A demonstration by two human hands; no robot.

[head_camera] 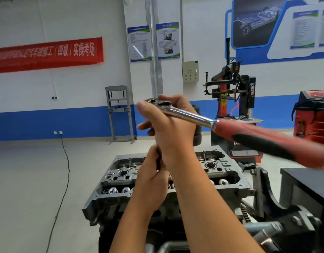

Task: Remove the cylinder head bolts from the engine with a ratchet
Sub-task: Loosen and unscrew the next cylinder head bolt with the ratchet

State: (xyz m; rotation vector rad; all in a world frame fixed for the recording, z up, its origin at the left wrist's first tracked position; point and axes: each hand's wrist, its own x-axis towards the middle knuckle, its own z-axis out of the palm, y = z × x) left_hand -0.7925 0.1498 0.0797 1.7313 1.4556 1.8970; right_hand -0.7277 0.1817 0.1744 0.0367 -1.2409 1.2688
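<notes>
Left hand pinches half-hidden dark shaft; right hand grips ratchet head; handle blurred.

The right hand holds the shiny head of the ratchet up high, above the engine. The left hand grips a dark bar just under it. A red tire machine stands behind

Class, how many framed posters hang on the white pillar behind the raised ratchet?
2: the left poster and the right poster hang side by side on the pillar; none seems hidden.
</notes>
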